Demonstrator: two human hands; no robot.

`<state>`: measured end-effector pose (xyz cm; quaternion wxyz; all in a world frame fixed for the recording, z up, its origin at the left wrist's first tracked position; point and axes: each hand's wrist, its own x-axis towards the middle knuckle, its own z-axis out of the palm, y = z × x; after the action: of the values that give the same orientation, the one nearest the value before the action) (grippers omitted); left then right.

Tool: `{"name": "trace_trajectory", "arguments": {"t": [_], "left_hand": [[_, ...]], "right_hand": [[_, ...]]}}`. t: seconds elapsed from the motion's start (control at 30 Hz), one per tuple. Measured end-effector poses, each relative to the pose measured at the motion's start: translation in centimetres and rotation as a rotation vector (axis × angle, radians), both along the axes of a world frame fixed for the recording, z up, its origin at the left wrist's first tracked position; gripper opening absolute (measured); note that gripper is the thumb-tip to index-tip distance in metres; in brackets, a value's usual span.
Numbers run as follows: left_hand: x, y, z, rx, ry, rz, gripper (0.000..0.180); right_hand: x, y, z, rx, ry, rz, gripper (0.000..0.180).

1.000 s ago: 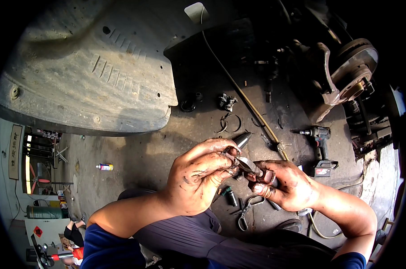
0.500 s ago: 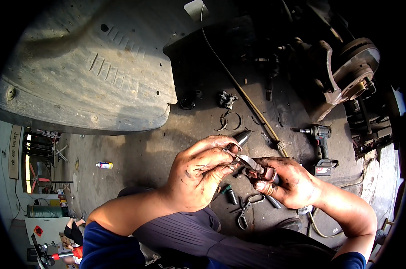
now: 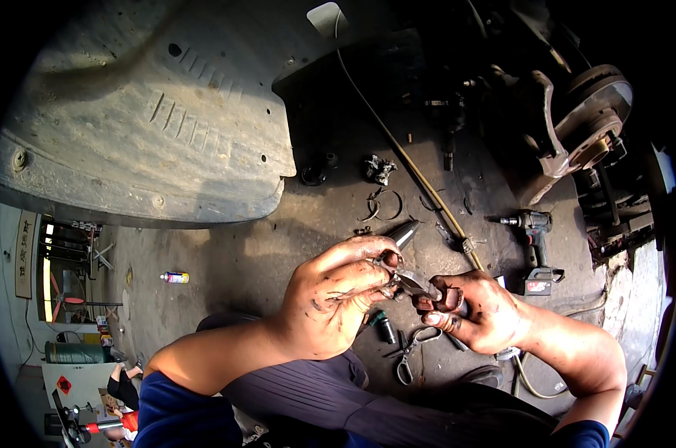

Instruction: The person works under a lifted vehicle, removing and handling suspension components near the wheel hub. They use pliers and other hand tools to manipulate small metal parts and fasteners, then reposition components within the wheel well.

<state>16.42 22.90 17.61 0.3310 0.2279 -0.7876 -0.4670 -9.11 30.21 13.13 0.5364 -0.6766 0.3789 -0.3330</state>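
My greasy left hand point(image 3: 330, 299) is closed, thumb and fingers pinching something small and dark that they mostly hide. Facing it, my right hand point(image 3: 480, 310), also blackened, is wrapped round a hand tool with a bare metal tip point(image 3: 414, 282). That tip reaches across to the left fingertips and seems to touch what they pinch. The fingers cover the tool's grip, so I cannot tell its exact kind. Below the hands, scissors point(image 3: 406, 366) and a dark cylinder with a green end point(image 3: 385, 328) lie on the floor. Beyond the left hand rests a dark cone point(image 3: 405, 234).
A cordless impact wrench point(image 3: 533, 239) lies at right, below a wheel hub point(image 3: 592, 142). A dirty plastic liner point(image 3: 159, 127) overhangs the upper left. Metal rings point(image 3: 386, 203), a crumpled dark lump point(image 3: 380, 169) and a long rod point(image 3: 420, 175) lie ahead. A spray can point(image 3: 175, 277) lies left.
Both hands have shifted slightly downward in view, still close together. The tool's tip has turned a little and sits closer against the left fingertips.
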Motion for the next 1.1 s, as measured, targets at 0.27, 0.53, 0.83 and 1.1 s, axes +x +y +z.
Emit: {"name": "trace_trajectory", "arguments": {"t": [0.27, 0.53, 0.83, 1.1], "left_hand": [[-0.6, -0.4, 0.9, 0.006, -0.136, 0.023, 0.009], [-0.6, -0.6, 1.5, -0.206, -0.219, 0.017, 0.011], [-0.5, -0.5, 1.3, -0.132, -0.210, 0.037, 0.010], [-0.5, -0.5, 1.4, -0.146, -0.207, 0.024, 0.009]], "right_hand": [[0.2, 0.0, -1.2, -0.181, 0.072, -0.124, 0.035], [0.5, -0.1, -1.7, -0.461, 0.190, -0.243, 0.042], [0.7, -0.6, -2.2, -0.360, 0.138, -0.191, 0.041], [0.4, -0.5, -1.9, -0.205, 0.142, -0.108, 0.035]]}}
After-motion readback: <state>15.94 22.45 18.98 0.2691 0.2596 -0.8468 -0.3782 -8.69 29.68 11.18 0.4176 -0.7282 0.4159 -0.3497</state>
